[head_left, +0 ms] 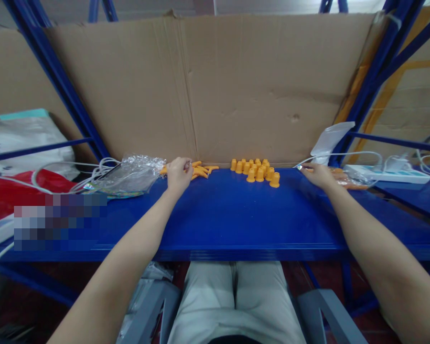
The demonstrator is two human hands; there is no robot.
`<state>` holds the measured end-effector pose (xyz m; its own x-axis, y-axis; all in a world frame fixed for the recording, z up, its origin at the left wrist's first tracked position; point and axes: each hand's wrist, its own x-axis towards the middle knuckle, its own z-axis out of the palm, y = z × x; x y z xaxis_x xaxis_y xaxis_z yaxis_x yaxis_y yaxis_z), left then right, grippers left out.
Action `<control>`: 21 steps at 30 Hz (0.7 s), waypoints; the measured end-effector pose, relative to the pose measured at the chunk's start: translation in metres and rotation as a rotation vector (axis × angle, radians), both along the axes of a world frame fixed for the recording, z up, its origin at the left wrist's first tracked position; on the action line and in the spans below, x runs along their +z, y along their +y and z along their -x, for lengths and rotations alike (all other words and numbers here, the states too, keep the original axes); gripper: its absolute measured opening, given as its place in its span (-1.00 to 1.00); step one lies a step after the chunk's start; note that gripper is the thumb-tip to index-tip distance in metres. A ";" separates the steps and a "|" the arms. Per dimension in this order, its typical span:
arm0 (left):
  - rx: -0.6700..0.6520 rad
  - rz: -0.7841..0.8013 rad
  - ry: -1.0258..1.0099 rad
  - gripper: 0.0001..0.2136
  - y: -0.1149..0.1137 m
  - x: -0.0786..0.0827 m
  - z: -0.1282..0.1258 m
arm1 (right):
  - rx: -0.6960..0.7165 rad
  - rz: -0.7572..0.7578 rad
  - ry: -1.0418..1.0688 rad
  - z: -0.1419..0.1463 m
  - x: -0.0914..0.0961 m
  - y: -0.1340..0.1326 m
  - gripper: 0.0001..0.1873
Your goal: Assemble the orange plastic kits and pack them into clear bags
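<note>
My left hand (179,173) reaches to the back of the blue shelf, fingers curled together by a small pile of orange curved pieces (199,171). Whatever its fingertips hold is too small to make out. At the right, my right hand (318,176) is closed beside a clear plastic bag (344,177) that has orange-brown pieces in it. A tiny pale, shiny bit shows at its fingertips, its kind unclear. Between the hands, several orange cup-shaped pieces (259,174) stand in a group on the shelf (236,215).
A crinkled clear plastic bag (136,174) and white cables (100,167) lie on the left, near a red bag (28,191). On the right is a white power strip (390,174). A cardboard sheet (254,86) backs the shelf between blue metal posts (365,91).
</note>
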<state>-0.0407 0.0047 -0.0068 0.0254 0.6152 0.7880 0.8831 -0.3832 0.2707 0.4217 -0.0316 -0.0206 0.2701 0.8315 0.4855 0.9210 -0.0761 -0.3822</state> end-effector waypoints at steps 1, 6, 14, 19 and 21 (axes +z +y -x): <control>-0.042 0.018 0.053 -0.80 -0.004 -0.001 -0.007 | -0.007 0.012 0.006 0.002 0.001 -0.001 -0.65; -0.252 0.100 0.311 -0.77 -0.018 -0.012 -0.041 | -0.009 0.008 0.008 0.005 0.002 -0.003 -0.67; -0.453 0.255 0.497 -0.83 -0.010 -0.035 -0.053 | 0.014 -0.004 -0.015 0.001 -0.003 0.004 -0.68; -0.548 0.362 0.398 -0.75 -0.005 -0.035 -0.050 | 0.082 -0.041 -0.024 0.004 0.000 0.003 -0.70; -0.553 0.371 0.369 -0.75 -0.005 -0.030 -0.046 | 0.150 -0.024 -0.023 0.009 0.002 0.001 -0.68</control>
<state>0.0056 0.0000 -0.0373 0.6288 0.6591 0.4126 0.6469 -0.7378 0.1927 0.4125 -0.0304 -0.0187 0.1317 0.8496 0.5108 0.9300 0.0725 -0.3604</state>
